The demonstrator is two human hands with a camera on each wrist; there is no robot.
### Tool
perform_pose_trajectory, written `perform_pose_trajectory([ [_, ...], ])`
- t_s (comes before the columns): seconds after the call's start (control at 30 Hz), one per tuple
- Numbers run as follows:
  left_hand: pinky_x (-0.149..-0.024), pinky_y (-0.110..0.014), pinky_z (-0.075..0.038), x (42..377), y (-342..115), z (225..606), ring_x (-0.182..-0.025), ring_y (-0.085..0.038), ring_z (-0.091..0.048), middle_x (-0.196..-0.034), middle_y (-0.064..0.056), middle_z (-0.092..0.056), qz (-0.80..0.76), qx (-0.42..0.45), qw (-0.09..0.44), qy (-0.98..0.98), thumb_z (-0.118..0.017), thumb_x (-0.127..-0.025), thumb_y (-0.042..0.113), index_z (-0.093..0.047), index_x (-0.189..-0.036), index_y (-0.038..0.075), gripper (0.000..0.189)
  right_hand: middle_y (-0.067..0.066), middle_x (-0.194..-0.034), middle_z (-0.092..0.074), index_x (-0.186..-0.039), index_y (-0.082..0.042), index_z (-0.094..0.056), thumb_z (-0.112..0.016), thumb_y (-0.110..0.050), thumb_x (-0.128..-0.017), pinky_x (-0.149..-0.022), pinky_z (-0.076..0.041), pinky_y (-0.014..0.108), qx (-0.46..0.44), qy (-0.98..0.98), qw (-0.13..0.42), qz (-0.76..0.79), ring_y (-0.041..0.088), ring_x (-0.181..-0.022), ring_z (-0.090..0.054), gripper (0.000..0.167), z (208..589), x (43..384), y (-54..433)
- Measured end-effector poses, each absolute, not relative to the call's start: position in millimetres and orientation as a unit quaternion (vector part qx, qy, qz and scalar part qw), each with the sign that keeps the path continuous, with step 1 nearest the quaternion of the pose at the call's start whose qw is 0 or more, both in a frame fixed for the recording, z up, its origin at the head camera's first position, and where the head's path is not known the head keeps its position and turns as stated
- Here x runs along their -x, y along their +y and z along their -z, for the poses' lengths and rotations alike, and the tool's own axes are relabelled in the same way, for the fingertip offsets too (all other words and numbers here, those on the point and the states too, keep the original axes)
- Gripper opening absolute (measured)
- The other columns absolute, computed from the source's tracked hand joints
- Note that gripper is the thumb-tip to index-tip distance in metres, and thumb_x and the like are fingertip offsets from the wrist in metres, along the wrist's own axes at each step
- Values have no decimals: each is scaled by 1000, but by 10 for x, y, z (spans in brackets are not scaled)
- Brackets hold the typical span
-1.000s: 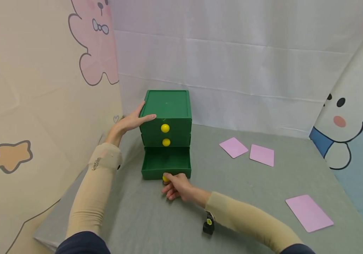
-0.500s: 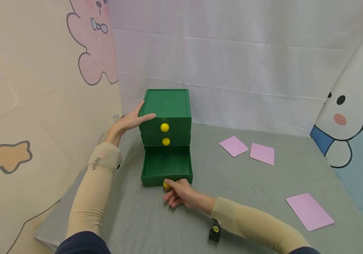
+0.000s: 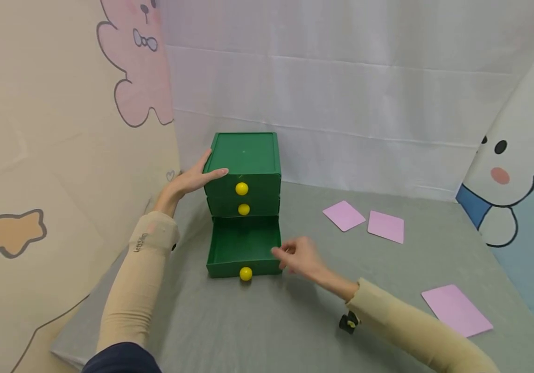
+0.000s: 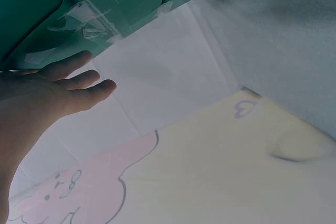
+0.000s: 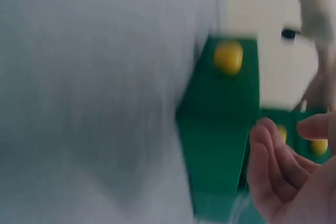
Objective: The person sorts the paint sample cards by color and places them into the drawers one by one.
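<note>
A small green drawer cabinet (image 3: 244, 153) stands on the table, its bottom drawer (image 3: 222, 270) pulled out and bare inside. My left hand (image 3: 191, 180) rests against the cabinet's upper left edge, thumb over the front of the top. The left wrist view has that hand's fingers (image 4: 86, 95) stretched out beside the cabinet's taped green side. Off the yellow ball knob (image 3: 246, 274), my right hand (image 3: 300, 257) hovers by the drawer's front right corner. Its fingers are loosely bent with nothing between them, and the thumb stands apart in the right wrist view.
Two pink cards, a tilted one (image 3: 343, 216) and its neighbour (image 3: 385, 227), lie right of the cabinet. A larger pink card (image 3: 455, 310) lies nearer, partly behind my right sleeve (image 3: 411, 321). White cloth (image 3: 341, 103) hangs behind the grey table (image 3: 211, 321).
The bottom drawer has come farther out toward me. My right hand has let go of its knob and moved right and up. My left hand has stayed in place.
</note>
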State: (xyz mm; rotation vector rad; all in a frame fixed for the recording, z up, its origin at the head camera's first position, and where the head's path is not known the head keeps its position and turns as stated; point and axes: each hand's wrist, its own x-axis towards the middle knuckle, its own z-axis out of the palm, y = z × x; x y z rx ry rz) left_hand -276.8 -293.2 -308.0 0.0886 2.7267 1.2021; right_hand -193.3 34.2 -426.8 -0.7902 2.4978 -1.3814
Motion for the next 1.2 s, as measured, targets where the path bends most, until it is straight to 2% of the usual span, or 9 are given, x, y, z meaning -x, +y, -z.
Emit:
perform_pose_trajectory([
  [0.1,-118,-64,-7,2760,-2954,3077,-152,-29,10,-162,4,18,-406,-30,74,910,-51,-90,63,16,-154,28,99,7,-65,-70,-83,-3,-73,-66,-24,-91,-50,-49,29,273,874,-107,388,22,-55,-63,24,4322,2402,594],
  [0.17,-118,-64,-6,2754,-2965,3080,-151,-30,10,-162,3,18,-404,-29,73,911,-51,-91,62,17,-154,27,98,11,-73,-71,-86,-2,-72,-68,-23,-88,-58,-52,36,253,889,-187,333,25,-65,-65,21,4403,2730,781],
  [0.2,-118,-64,-6,2747,-2967,3079,-151,-29,10,-162,3,18,-403,-28,74,912,-51,-91,61,16,-154,27,98,14,-81,-72,-91,0,-72,-70,-24,-86,-65,-53,40,242,896,-203,312,28,-74,-66,24,4451,2881,878],
  [0.3,-118,-64,-5,2702,-2946,3043,-151,-30,11,-162,0,19,-403,-24,83,911,-51,-93,56,17,-154,23,97,25,-113,-65,-114,6,-63,-72,-29,-84,-91,-48,52,206,929,-158,265,41,-108,-58,48,4569,3224,1151],
  [0.4,-119,-63,-4,2571,-2865,2923,-151,-31,12,-163,-4,18,-406,-26,91,909,-50,-96,49,16,-155,18,93,31,-132,-51,-133,9,-48,-72,-38,-82,-103,-36,60,178,956,-80,220,49,-124,-43,73,4656,3419,1363],
  [0.5,-118,-63,-5,2597,-2861,2945,-151,-31,11,-163,-3,18,-405,-31,89,909,-50,-96,51,16,-155,20,93,32,-133,-47,-138,9,-41,-70,-46,-81,-102,-34,63,147,971,-30,185,51,-125,-40,85,4720,3521,1521],
  [0.67,-117,-65,-7,2772,-2939,3106,-151,-31,8,-162,2,18,-393,-35,79,915,-51,-90,63,16,-154,26,100,31,-125,-54,-134,10,-43,-69,-53,-79,-97,-36,63,109,979,4,171,52,-118,-46,87,4749,3551,1661],
  [1.0,-118,-63,-7,2786,-2933,3091,-152,-29,9,-163,2,18,-397,-31,78,914,-52,-89,65,16,-154,26,102,34,-128,-51,-136,10,-41,-70,-53,-78,-96,-33,67,109,977,-3,182,53,-119,-43,91,4723,3513,1625],
  [1.2,-119,-62,-6,2787,-2922,3095,-152,-28,9,-163,2,17,-399,-28,78,913,-52,-89,64,15,-155,25,102,29,-127,-55,-138,7,-41,-74,-54,-74,-99,-32,65,139,968,-18,208,49,-119,-46,94,4664,3413,1466],
])
